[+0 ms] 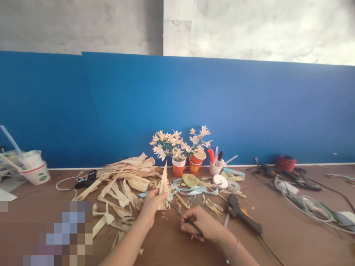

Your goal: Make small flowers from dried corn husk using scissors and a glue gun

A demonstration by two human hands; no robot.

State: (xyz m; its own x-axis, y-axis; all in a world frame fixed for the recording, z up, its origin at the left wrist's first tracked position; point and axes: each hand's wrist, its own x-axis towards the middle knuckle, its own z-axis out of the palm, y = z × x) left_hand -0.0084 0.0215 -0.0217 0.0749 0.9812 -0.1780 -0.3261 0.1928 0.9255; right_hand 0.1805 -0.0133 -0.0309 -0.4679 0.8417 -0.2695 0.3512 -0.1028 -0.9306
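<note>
Pinched in my left hand point(153, 204) is a pale, pointed piece of dried husk point(164, 181), held upright with its tip up. My right hand point(198, 223) is closed round the black handles of a pair of scissors point(179, 213). The scissor blades point up and left, their tips at the husk piece beside my left fingers. To the left lies a heap of dried husks point(127, 177). Pale flowers point(173, 142) stand in red cups point(179, 169) behind my hands.
A black glue gun point(244, 216) with a cord lies right of my right hand. Behind are a white pen cup point(215, 169), a white tape roll point(220, 181) and blue ribbon point(195, 190). Cables point(305, 210) lie far right, and a paper cup point(37, 173) stands far left.
</note>
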